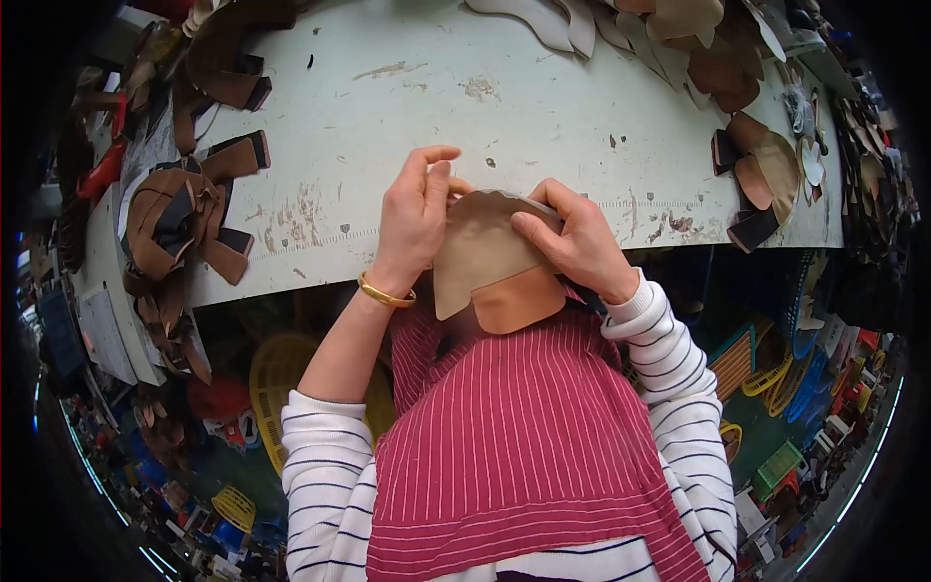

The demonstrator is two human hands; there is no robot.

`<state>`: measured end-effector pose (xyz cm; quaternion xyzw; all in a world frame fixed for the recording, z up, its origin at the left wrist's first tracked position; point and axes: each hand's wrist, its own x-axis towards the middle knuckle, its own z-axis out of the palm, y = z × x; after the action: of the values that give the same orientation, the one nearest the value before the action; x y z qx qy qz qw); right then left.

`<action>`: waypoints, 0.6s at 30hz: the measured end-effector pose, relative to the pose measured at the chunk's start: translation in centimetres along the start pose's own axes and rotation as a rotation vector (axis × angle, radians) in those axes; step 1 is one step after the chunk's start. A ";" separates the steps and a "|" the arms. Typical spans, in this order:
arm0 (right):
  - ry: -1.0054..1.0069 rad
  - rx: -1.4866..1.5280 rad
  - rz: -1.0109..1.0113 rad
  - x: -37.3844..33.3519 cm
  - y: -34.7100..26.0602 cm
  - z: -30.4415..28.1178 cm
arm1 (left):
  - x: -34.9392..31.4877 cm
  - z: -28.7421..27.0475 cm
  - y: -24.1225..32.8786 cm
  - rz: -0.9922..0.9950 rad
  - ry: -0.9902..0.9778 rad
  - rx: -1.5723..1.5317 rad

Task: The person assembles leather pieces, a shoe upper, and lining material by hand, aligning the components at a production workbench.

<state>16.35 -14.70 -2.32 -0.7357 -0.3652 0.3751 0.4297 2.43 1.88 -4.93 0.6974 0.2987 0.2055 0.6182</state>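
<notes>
A beige shoe upper piece (490,247) with a smooth orange-brown panel (521,300) at its lower right hangs in front of me, over the table's near edge. My right hand (582,238) grips its upper right edge, thumb on the face and fingers behind. At the upper left edge is my left hand (417,215). Its index finger stretches out and its thumb stands up, both free of the leather. The other fingers of that hand are partly hidden behind the piece, where any contact is hard to make out.
The white worktable (407,116) is scuffed. Brown and black shoe pieces (175,218) are heaped at its left. A beige and brown upper (766,179) lies at the right edge. Pale and brown cut pieces (679,48) pile up at the back right. Yellow baskets (276,388) stand below.
</notes>
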 end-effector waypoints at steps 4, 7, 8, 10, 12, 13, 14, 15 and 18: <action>0.374 0.075 -0.162 -0.9 -0.3 -0.1 | -1.0 -2.6 0.9 0.103 0.003 -0.088; 0.347 -0.198 -0.495 -1.5 -1.2 0.8 | -3.0 -1.3 2.4 -0.079 -0.244 -0.357; 0.276 -0.226 -0.509 -1.9 -1.5 1.6 | -3.6 -0.4 2.9 -0.133 -0.247 -0.488; 0.151 -0.216 -0.553 -2.4 -2.7 2.3 | -3.8 -0.1 3.0 -0.175 -0.182 -0.537; 0.082 -0.191 -0.598 -2.4 -1.9 1.4 | -3.8 -0.6 1.9 -0.226 -0.111 -0.537; 0.147 -0.166 -0.565 -2.5 -1.5 0.8 | -3.9 -0.8 1.8 -0.222 -0.109 -0.538; 0.212 -0.143 -0.531 -2.5 -1.2 0.2 | -4.0 -1.1 1.9 -0.226 -0.131 -0.568; 0.322 -0.195 -0.567 -1.7 -0.9 -0.4 | -4.1 -1.2 2.1 -0.230 -0.156 -0.598; 0.225 -0.086 -0.406 0.4 -2.5 -2.0 | -4.0 -1.7 2.9 -0.266 -0.249 -0.674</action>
<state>17.74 -14.12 0.58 -0.7020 -0.4712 0.1808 0.5024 -1.16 0.27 -1.44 0.4296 0.2248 0.1240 0.8657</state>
